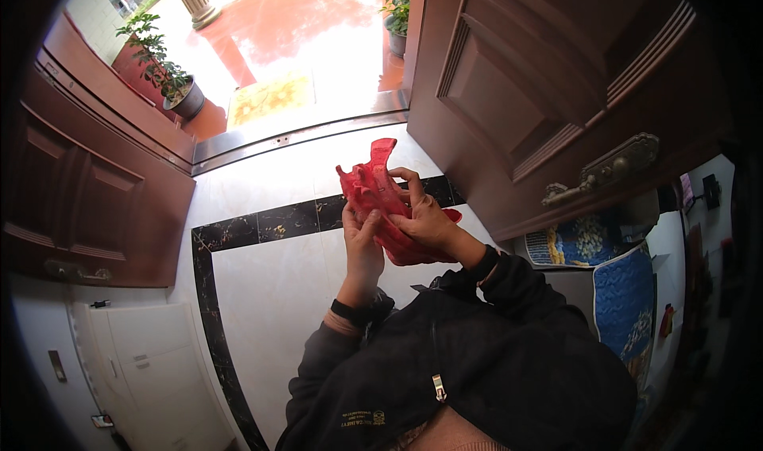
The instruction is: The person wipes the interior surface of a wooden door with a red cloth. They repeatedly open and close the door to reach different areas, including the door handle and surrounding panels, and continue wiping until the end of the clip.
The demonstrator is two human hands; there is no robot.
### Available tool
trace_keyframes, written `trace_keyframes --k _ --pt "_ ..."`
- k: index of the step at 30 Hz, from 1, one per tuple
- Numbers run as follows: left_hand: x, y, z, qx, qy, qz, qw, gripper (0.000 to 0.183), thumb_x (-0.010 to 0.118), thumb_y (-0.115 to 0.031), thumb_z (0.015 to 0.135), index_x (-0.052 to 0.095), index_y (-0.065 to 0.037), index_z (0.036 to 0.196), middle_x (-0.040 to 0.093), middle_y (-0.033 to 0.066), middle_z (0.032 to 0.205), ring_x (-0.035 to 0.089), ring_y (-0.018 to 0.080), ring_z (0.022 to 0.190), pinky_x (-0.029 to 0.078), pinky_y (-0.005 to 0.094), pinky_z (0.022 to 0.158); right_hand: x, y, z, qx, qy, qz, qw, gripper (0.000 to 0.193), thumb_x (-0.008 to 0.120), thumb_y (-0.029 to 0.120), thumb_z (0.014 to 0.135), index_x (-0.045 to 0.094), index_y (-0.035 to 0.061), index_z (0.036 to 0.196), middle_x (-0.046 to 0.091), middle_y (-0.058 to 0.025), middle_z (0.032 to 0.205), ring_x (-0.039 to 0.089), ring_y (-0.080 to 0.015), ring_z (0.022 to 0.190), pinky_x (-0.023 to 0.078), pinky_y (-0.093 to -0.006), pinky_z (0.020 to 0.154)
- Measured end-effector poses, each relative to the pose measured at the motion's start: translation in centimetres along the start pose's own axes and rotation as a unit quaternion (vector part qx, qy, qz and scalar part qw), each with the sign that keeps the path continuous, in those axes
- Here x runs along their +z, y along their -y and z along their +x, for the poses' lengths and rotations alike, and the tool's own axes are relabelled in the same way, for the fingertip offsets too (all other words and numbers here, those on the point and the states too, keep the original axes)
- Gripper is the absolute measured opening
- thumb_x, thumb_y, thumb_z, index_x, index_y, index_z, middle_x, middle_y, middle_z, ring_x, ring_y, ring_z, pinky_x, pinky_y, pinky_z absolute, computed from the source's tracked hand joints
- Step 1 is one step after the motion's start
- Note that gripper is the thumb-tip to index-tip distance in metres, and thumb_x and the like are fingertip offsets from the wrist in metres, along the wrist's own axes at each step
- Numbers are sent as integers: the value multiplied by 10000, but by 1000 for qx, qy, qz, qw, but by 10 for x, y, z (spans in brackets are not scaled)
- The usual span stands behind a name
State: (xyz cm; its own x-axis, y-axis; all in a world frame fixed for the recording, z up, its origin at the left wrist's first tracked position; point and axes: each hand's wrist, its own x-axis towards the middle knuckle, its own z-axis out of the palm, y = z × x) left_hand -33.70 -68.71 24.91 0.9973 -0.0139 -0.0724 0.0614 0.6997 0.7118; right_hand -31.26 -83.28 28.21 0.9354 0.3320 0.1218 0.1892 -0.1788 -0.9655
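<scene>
above the white tiled floor (270, 292), left hand (362, 240) and right hand (425, 220) both grip a crumpled red plastic bag (373, 189).

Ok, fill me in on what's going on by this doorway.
A person in a dark jacket stands just inside an open double door, holding a crumpled red plastic bag in front of their chest with both hands. The left hand grips its lower part, while the right hand pinches it from the other side, fingers spread over the plastic. Below them is a white tiled floor with a black marble border. Outside, a yellow doormat and potted plants sit on a red porch.
</scene>
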Motion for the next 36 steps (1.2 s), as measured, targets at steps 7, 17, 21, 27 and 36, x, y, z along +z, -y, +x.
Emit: trace_keyframes --k 7,17,21,27,36 --pt "18 3 -7 -25 12 -21 999 377 427 -123 1019 304 -96 1375 450 120 1362 485 220 1228 407 365 1039 -1 7 -8 -2 -22 -85 996 641 607 91 865 233 143 1383 586 -283 1173 591 -459 1072 509 -479 891" --pt "21 28 -18 -13 119 122 985 618 464 -125 1012 50 -131 1470 306 122 1480 357 225 1336 316 366 1105 -12 17 -22 -8 -71 -161 984 512 647 194 869 373 73 1285 654 -229 949 686 -371 879 531 -423 742" --pt "27 37 -23 -9 121 99 988 657 532 -64 971 87 -108 1452 325 126 1454 371 218 1314 328 352 1091 -17 10 -29 12 -56 -180 982 355 613 194 892 452 51 1173 650 -222 924 684 -364 852 525 -389 731" --pt "27 27 -21 -54 88 37 994 477 533 -58 965 302 -60 1383 492 105 1314 512 180 1167 435 318 979 -10 -6 -28 5 -121 -140 983 267 604 183 921 467 39 1098 657 -177 912 679 -275 829 518 -371 757" --pt "22 21 -18 -4 112 128 985 304 545 -23 942 505 -17 1243 624 83 1124 613 162 990 502 297 852 -22 8 -25 97 -84 -7 992 355 602 341 939 567 44 1129 668 -114 956 648 -222 910 501 -347 825"
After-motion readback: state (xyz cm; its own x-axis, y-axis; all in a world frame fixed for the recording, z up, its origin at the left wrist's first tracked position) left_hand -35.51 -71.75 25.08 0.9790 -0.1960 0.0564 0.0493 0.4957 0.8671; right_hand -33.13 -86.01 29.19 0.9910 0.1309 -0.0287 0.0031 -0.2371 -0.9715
